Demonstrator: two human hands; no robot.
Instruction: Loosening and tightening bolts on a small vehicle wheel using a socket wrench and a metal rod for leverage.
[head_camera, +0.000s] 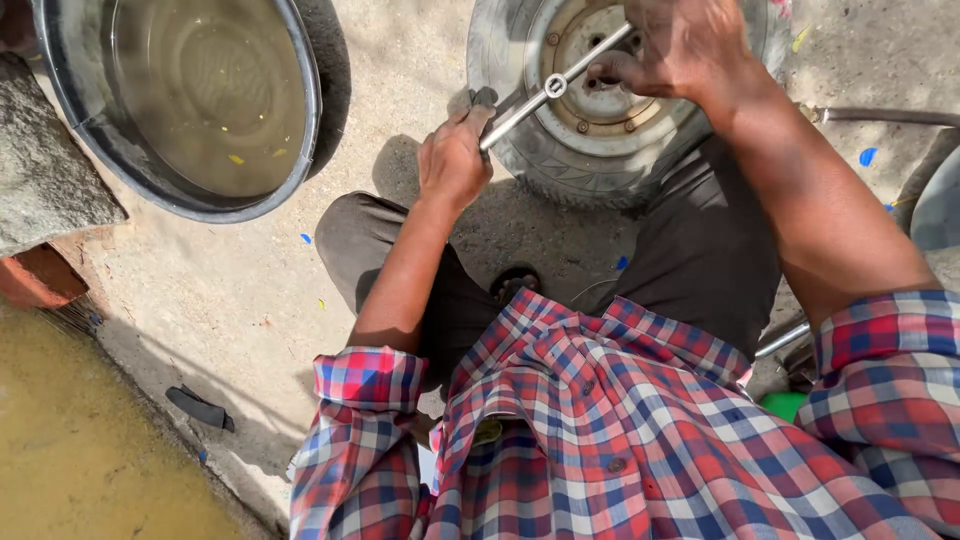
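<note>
While the wheel (600, 100) lies flat on the concrete, a cross wrench (553, 86) is seated on its hub, gripped at opposite arms by the clenched left hand (453, 160) and right hand (685, 45); stiff, heavy steel, judged best held at the arm ends.

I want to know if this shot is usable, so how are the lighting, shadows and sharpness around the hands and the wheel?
Head view: hard sunlight, with dark shadows on the ground beside the wheel and the tub. The cross wrench glints bright. The left hand is sharp; the right hand is slightly soft and cut by the top edge. Wide-angle bending shows at the edges.
</note>
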